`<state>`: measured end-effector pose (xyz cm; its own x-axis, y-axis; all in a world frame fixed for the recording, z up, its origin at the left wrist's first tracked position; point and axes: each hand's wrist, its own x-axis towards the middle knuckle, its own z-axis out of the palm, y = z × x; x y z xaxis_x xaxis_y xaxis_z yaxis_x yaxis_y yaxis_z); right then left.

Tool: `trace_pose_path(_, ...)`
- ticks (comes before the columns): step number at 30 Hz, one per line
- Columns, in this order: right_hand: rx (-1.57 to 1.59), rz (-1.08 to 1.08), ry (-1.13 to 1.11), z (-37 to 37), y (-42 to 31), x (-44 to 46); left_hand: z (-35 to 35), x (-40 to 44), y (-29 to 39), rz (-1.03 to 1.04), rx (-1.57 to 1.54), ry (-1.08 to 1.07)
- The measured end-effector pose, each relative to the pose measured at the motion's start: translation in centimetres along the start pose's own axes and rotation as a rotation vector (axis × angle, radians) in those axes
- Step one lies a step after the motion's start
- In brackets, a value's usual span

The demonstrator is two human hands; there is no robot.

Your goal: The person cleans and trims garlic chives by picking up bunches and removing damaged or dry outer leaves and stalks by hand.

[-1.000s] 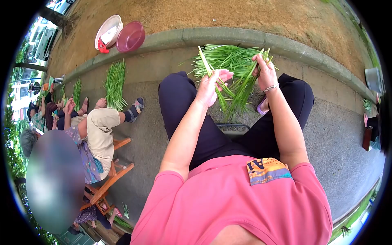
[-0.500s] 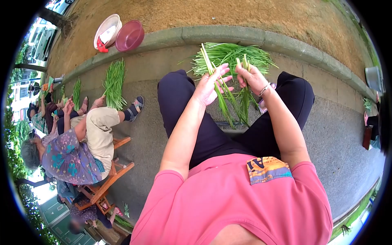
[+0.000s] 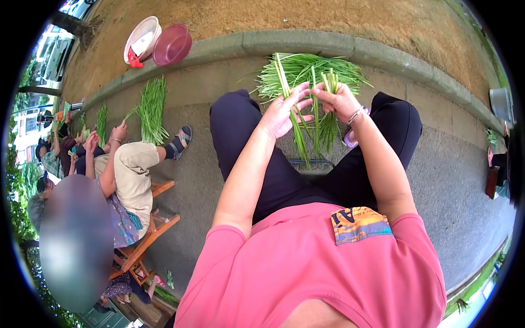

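My left hand (image 3: 281, 113) holds a few long green stalks with pale ends (image 3: 283, 79), some of its fingers spread apart. Close beside it, my right hand (image 3: 339, 103) is closed around a thicker bunch of the same stalks (image 3: 330, 128), their pale ends standing up above the fist. At its thumb and fingertips a single stalk (image 3: 315, 123) is pinched, near my left fingertips. The leafy ends hang down between my knees. Beyond both hands, a large heap of green stalks (image 3: 306, 68) lies on the pavement against the kerb.
A concrete kerb (image 3: 295, 42) curves beyond the heap. A white basin (image 3: 143, 38) and a maroon basin (image 3: 173, 45) stand at upper left. Left of me, another person sits on a wooden chair (image 3: 150, 240) beside a stalk pile (image 3: 152, 109). A metal pot (image 3: 500, 104) stands far right.
My right hand has moved slightly left, its fingertips now close to my left hand with one stalk pinched upright. The neighbouring person's hand has lifted from the pile.
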<state>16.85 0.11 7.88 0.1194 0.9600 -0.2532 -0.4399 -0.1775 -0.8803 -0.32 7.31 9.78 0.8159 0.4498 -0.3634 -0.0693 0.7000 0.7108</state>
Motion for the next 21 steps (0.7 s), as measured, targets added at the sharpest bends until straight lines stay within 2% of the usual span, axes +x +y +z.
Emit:
trace_pose_path(6, 0.143, 0.000, 0.056, -1.1, -1.2, -0.1, 0.0, 0.0, -0.1, -0.016, 0.077, -0.007)
trace_pose_path(13, 0.128, -0.024, 0.081, -1.6, -1.8, -0.4, 0.6, -0.4, -0.1, -0.030, 0.161, 0.017)
trace_pose_path(21, 0.178, -0.032, 0.074, -2.1, -1.7, -0.5, 0.4, -0.4, -0.8, -0.097, 0.264, -0.094)
